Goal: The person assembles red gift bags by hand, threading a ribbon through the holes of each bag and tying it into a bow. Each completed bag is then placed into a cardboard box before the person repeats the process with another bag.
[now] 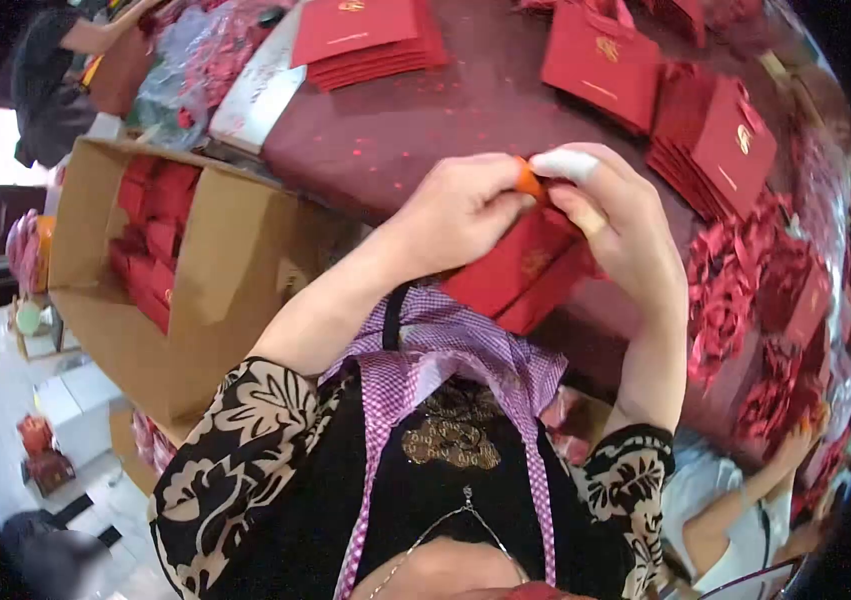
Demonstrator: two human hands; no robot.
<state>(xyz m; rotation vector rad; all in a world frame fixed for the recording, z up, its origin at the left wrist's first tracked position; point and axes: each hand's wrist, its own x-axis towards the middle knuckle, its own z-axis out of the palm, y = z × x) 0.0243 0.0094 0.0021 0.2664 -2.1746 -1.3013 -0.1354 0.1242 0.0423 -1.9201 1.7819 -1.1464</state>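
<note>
In front of my chest, a red paper gift bag [520,265] hangs at the table edge, its lower part over my purple checked apron. My left hand [465,208] is closed in a pinch at the bag's top, with an orange cover on one fingertip. My right hand [625,215] pinches at the same spot from the other side, white tape around a finger and a yellowish wrap on the thumb. The two hands' fingertips meet. What exactly lies between them is hidden, possibly the bag's ribbon or handle.
Stacked red bags [370,40] lie across the dark red table [385,130], with more bags [710,140] and piled red ribbons [735,290] to the right. An open cardboard box [225,290] holding red bags stands left. A co-worker's arm [745,510] reaches in at lower right.
</note>
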